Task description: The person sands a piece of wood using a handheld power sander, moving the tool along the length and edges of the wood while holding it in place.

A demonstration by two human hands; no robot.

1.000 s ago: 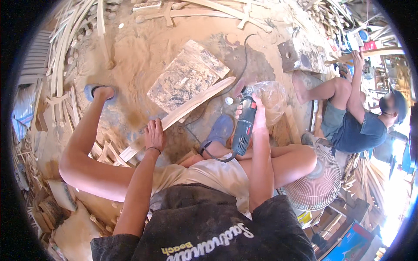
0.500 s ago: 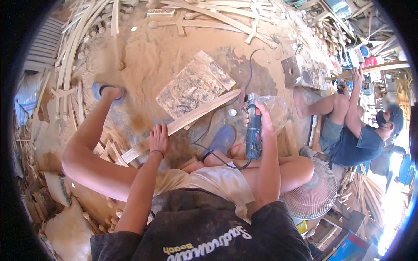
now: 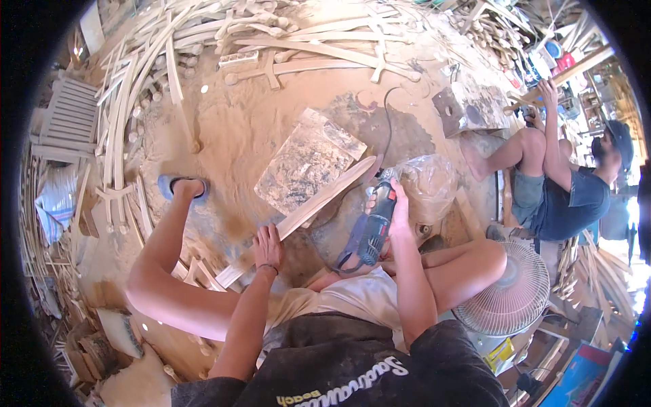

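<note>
My left hand (image 3: 268, 249) is closed over the lower part of a long, pale wooden sword-like blade (image 3: 325, 195). This blade slants up to the right, resting against a low, worn wooden block (image 3: 298, 166). In my right hand (image 3: 400, 214) is a blue-green angle grinder (image 3: 377, 234), gripped around its body. The grinder's head and disc are at the blade's far tip; whether the disc touches the wood I cannot tell. A dark cord (image 3: 388, 125) runs behind the grinder.
Beyond the block lie heaps of wooden swords (image 3: 312, 66). A clear plastic bag (image 3: 430, 180) lies right of the grinder. A standing fan (image 3: 505, 292) is by my right knee. On the right, a co-worker (image 3: 569, 186) sits holding a long wooden piece (image 3: 576, 71).
The grinder has tilted, its rear end swinging left toward my lap while its head stays near the blade tip. My left hand keeps its hold. The whole view has shifted slightly.
</note>
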